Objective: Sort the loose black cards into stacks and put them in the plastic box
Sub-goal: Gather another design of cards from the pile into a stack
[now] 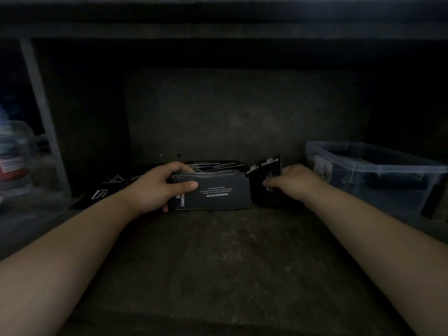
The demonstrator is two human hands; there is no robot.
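Black card stack (pixel 213 192) gripped by left hand (pixel 155 187) — right hand (pixel 293 180) on loose cards (pixel 266 170), fingers hidden, grip unclear.

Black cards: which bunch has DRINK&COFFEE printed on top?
The thick stack gripped by the left hand; the other cards, at the right hand, sit to its right.

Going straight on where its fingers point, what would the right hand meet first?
The right hand would meet the loose black cards, seemingly right at its fingertips; dim light blurs depth.
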